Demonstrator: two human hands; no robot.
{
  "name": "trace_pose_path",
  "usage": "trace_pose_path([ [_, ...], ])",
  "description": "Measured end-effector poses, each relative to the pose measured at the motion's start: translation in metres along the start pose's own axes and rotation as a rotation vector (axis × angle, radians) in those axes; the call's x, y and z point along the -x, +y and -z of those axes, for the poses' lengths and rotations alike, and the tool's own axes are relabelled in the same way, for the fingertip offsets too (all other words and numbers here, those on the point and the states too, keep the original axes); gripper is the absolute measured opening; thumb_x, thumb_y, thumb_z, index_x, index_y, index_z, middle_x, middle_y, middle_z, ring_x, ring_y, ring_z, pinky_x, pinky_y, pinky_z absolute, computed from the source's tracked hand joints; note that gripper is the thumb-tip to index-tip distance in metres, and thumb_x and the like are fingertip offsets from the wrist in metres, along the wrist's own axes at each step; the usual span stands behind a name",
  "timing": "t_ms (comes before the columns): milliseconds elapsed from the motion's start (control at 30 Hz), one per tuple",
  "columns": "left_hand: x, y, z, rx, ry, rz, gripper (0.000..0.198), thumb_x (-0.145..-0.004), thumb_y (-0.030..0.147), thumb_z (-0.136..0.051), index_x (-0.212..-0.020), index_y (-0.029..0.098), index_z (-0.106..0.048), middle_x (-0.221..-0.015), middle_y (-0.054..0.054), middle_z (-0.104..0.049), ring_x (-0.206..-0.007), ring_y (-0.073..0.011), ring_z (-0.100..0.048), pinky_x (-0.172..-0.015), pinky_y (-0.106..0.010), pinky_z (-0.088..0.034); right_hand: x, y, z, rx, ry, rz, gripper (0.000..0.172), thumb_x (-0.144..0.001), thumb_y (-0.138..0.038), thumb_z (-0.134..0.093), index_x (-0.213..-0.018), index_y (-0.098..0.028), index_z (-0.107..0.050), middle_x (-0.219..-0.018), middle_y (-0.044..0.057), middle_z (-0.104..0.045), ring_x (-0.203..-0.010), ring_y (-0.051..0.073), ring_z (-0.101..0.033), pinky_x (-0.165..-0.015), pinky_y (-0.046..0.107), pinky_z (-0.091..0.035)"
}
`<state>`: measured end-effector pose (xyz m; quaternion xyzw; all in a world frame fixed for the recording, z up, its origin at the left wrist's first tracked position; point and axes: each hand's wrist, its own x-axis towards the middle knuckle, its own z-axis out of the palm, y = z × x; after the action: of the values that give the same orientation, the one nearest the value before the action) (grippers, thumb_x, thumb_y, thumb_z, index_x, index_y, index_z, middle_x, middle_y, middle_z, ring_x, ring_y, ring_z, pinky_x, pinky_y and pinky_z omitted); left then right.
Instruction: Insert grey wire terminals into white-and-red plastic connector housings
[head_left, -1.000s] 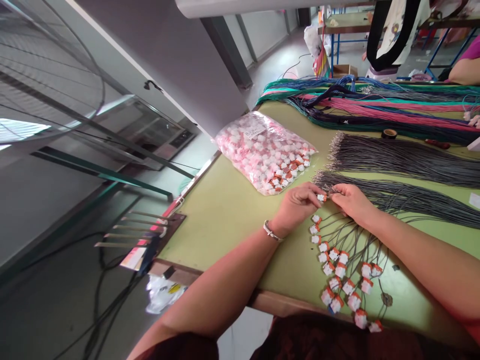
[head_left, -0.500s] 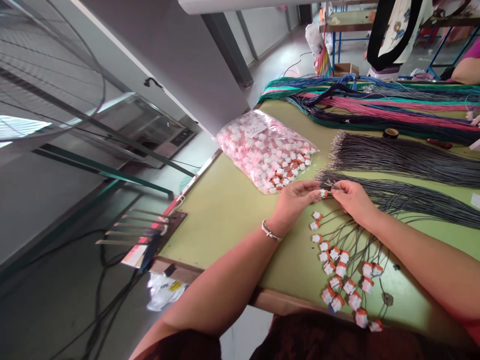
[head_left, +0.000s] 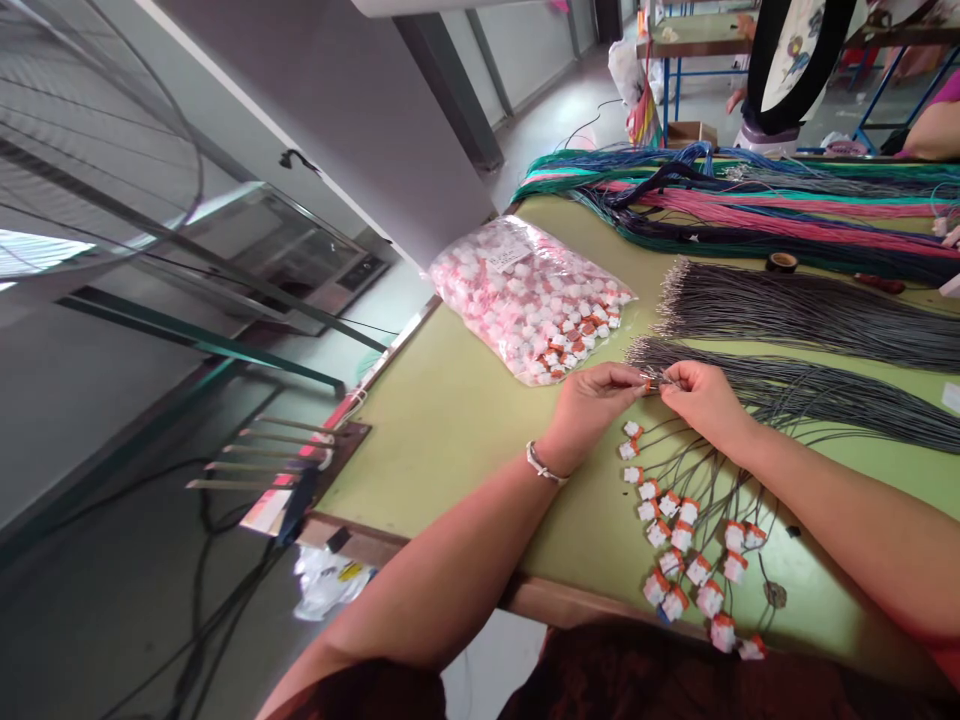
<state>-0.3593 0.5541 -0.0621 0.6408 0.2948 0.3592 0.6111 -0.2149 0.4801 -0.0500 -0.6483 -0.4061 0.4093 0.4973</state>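
Observation:
My left hand [head_left: 596, 402] pinches a small white-and-orange connector [head_left: 649, 384], mostly covered by the fingertips. Right beside it, my right hand [head_left: 699, 400] is closed on the end of a thin dark wire [head_left: 661, 378]; whether the wire sits inside the connector I cannot tell. Just behind both hands lies a bundle of dark grey wires [head_left: 810, 395] with metal-tipped ends. Nearer my body, several connectors [head_left: 682, 535] with wires attached are spread over the green table [head_left: 450, 430].
A clear bag of connectors [head_left: 525, 295] lies beyond my left hand. Another dark wire bundle [head_left: 795, 305], a black tape roll [head_left: 781, 262] and long coloured wires [head_left: 750, 210] stretch across the back. A metal pronged rack [head_left: 277, 455] juts from the left edge. Another person's arm [head_left: 934, 130] shows at far right.
The connector in my left hand has turned, showing more orange and less white. Both hands stay close together in nearly the same place.

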Motion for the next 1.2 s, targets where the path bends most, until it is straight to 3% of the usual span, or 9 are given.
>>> trace_pose_path([
  [200, 0.002, 0.001, -0.003, -0.067, 0.026, -0.084, 0.008, -0.066, 0.024, -0.074, -0.069, 0.017, -0.069, -0.084, -0.006, -0.070, -0.082, -0.0164, -0.064, -0.081, -0.031, -0.052, -0.002, -0.001, 0.000, 0.035, -0.026, -0.006, 0.013, -0.060, -0.030, -0.051, -0.061, -0.017, -0.051, -0.051, -0.006, -0.042, -0.049, 0.006, -0.032, -0.045, 0.021, -0.024],
  [367, 0.003, 0.000, -0.009, -0.005, 0.035, 0.001, 0.010, -0.064, 0.024, -0.074, -0.067, 0.016, -0.069, -0.079, -0.004, -0.069, -0.075, -0.0145, -0.063, -0.076, -0.029, -0.052, -0.001, 0.001, 0.000, 0.027, -0.019, 0.003, 0.016, -0.059, -0.033, -0.052, -0.064, -0.017, -0.052, -0.055, -0.005, -0.046, -0.051, 0.007, -0.034, -0.047, 0.022, -0.026],
  [600, 0.006, -0.001, -0.012, -0.006, 0.063, 0.015, 0.008, -0.064, 0.022, -0.074, -0.066, 0.017, -0.069, -0.075, -0.003, -0.068, -0.073, -0.0149, -0.063, -0.074, -0.030, -0.051, -0.002, 0.006, -0.002, 0.054, -0.009, 0.039, 0.015, -0.060, -0.031, -0.052, -0.065, -0.017, -0.053, -0.056, -0.003, -0.049, -0.053, 0.009, -0.037, -0.048, 0.022, -0.030],
  [967, 0.002, -0.002, -0.012, -0.062, 0.068, -0.129, 0.006, -0.064, 0.018, -0.073, -0.061, 0.019, -0.068, -0.078, -0.004, -0.068, -0.077, -0.0154, -0.063, -0.078, -0.030, -0.051, -0.001, 0.001, -0.003, 0.020, -0.020, -0.003, 0.014, -0.060, -0.031, -0.053, -0.064, -0.017, -0.052, -0.053, -0.005, -0.046, -0.049, 0.007, -0.034, -0.045, 0.021, -0.027],
  [1200, 0.004, -0.005, -0.011, -0.043, 0.055, -0.054, 0.004, -0.063, 0.019, -0.073, -0.063, 0.018, -0.069, -0.074, -0.003, -0.068, -0.072, -0.0146, -0.062, -0.072, -0.029, -0.051, 0.001, 0.001, -0.002, 0.032, -0.030, -0.028, 0.012, -0.059, -0.029, -0.054, -0.066, -0.018, -0.052, -0.050, -0.005, -0.048, -0.044, 0.008, -0.039, -0.043, 0.022, -0.029],
])
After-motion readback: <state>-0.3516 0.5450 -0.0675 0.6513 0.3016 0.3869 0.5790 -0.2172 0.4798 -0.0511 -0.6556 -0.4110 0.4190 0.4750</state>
